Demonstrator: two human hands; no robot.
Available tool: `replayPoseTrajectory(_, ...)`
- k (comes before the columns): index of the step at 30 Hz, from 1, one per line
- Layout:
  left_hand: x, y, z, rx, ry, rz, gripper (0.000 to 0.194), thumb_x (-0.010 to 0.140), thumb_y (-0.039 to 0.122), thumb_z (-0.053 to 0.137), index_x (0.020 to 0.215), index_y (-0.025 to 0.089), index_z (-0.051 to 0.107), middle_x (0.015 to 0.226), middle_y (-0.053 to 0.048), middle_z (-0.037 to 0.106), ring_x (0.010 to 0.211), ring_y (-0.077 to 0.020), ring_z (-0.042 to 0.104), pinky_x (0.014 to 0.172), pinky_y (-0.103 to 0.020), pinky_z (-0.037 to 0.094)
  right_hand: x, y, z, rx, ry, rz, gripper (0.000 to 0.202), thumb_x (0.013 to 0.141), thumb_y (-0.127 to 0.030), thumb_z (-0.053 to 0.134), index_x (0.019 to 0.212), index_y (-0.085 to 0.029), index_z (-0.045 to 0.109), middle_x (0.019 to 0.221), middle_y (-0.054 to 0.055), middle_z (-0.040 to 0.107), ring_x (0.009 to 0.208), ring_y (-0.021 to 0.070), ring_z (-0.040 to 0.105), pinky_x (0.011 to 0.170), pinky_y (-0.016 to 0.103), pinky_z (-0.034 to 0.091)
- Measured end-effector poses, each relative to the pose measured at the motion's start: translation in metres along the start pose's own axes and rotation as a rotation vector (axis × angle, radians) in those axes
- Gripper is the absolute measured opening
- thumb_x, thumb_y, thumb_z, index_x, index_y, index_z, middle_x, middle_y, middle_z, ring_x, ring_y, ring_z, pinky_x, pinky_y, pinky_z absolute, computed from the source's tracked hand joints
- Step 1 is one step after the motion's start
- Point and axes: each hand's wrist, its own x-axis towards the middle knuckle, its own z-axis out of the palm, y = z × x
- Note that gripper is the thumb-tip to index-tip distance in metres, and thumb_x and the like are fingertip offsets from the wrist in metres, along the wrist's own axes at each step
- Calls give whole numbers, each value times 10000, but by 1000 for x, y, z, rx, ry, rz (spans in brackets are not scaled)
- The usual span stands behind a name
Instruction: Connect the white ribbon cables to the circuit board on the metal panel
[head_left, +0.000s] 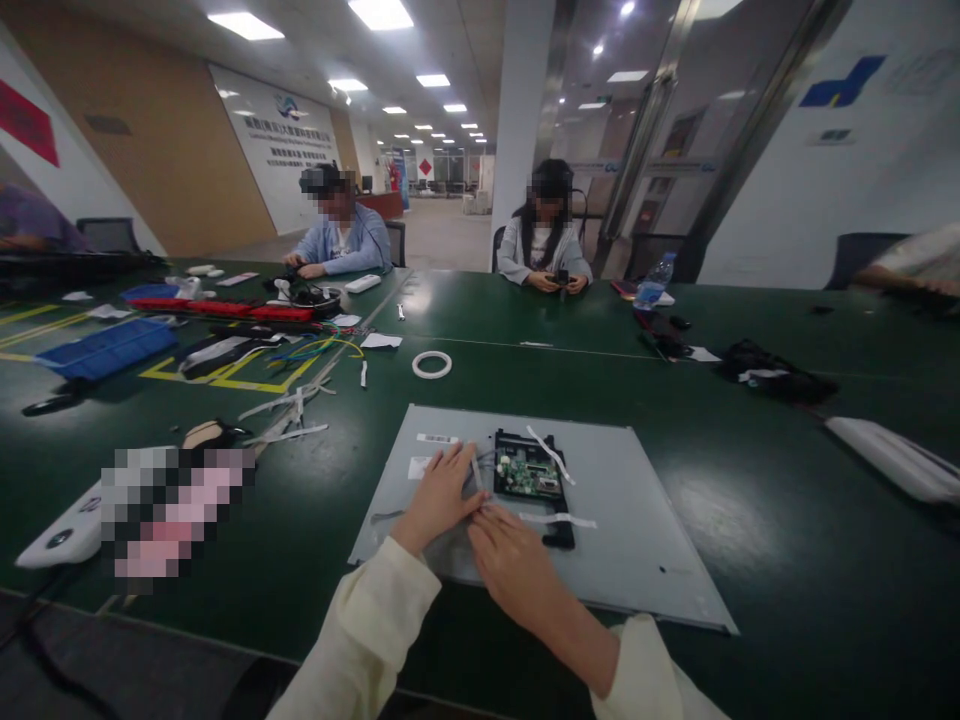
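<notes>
A flat grey panel [637, 540] lies on the green table in front of me. Fixed near its middle is a black plastic bracket [566, 525] with a green circuit board [525, 475] inside. Two white tape strips, an upper strip [551, 455] and a lower strip [570, 520], cross the bracket. Left of the board, my left hand [441, 495] rests flat on the panel, fingers stretched out beside another pale strip [475, 470]. My right hand [517, 560] lies just below, fingers extended and close together, their tips at my left thumb. Its thumb is hidden.
A white tape roll [432, 365] lies beyond the panel. To the left are tape scraps [296, 410], coloured wires [322, 348], a blue tray [109, 348] and a white device [82, 525]. A bottle [656, 280] stands at the right back. Two people [345, 235] sit across the table.
</notes>
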Motion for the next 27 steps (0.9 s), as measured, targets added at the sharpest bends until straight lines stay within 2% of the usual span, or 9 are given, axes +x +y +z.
replayPoseTrajectory(6, 1, 1, 3, -1, -4, -16, 660, 799, 363, 529, 1377, 205, 254, 1420, -89, 352, 1351, -236, 227, 1104, -449, 186, 1, 1, -14, 193, -86, -44, 202, 831, -216, 481, 995, -178, 594, 1049, 69, 586, 1063, 198, 488, 1066, 389, 280)
replayPoseTrajectory(11, 0, -1, 4, -10, 57, 0, 574, 834, 341, 484, 1352, 174, 300, 1385, -117, 398, 1317, -236, 304, 1082, -433, 239, 2, 1, -23, 299, -131, -27, 392, 785, -378, 558, 1127, -188, 550, 1165, 79, 506, 1116, 226, 411, 1042, 416, 282)
replayPoseTrajectory(16, -3, -4, 4, -24, 195, -10, 526, 863, 334, 451, 1337, 144, 322, 1291, -147, 491, 1183, -230, 473, 1010, -390, 346, 0, 0, -27, 289, -146, -68, 408, 793, -335, 550, 1170, -180, 526, 1195, 92, 466, 1156, 227, 370, 1038, 419, 279)
replayPoseTrajectory(20, -7, -5, 2, 20, 330, -17, 477, 873, 328, 442, 1297, 121, 373, 1219, -157, 541, 1141, -237, 501, 967, -384, 382, -3, 0, -27, 278, -146, -139, 375, 845, -302, 497, 1193, -163, 515, 1214, 100, 453, 1198, 208, 335, 1040, 384, 285)
replayPoseTrajectory(27, -19, -5, -3, 159, 569, -49, 370, 888, 322, 409, 1207, 140, 453, 1170, -132, 570, 1091, -232, 527, 940, -382, 387, -11, -1, -22, 169, -182, -163, 390, 898, -386, 411, 1243, -221, 487, 1313, 91, 383, 1293, 238, 194, 1068, 506, 152)
